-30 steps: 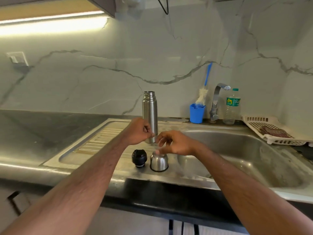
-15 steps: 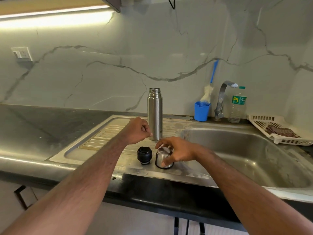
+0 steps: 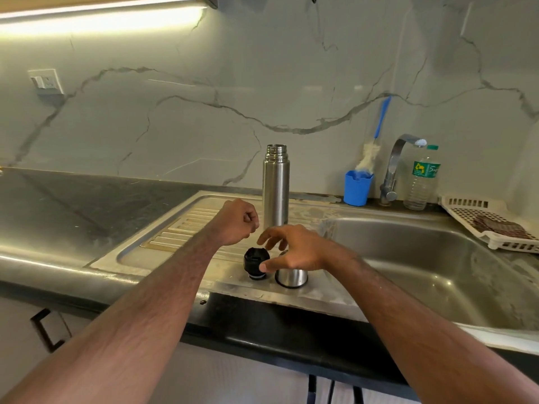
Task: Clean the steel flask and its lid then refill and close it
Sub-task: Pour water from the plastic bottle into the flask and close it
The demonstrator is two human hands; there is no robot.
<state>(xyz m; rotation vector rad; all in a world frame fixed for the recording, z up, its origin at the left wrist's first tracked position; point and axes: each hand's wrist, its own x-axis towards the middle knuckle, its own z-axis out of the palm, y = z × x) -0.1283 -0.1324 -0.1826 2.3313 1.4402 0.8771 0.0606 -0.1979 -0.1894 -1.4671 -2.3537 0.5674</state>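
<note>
The steel flask [image 3: 276,188] stands upright and uncapped on the sink's drainboard [image 3: 180,225]. In front of it lie its black stopper [image 3: 253,262] and, just to the right, the steel cup lid [image 3: 291,278], mouth down. My left hand [image 3: 236,221] is curled into a fist beside the flask's base and holds nothing. My right hand [image 3: 294,249] hovers with spread fingers over the cup lid, its thumb tip by the stopper's right side. It grips neither piece.
The sink basin [image 3: 423,258] lies to the right, with a tap [image 3: 393,167] behind it. A blue cup [image 3: 356,189] holding a brush [image 3: 379,126], a plastic water bottle [image 3: 423,179] and a white tray [image 3: 481,211] line the back right. Dark counter extends left.
My right hand has lifted off the steel cup lid and spread its fingers, shifting left toward the black stopper. My left fist has stayed by the flask.
</note>
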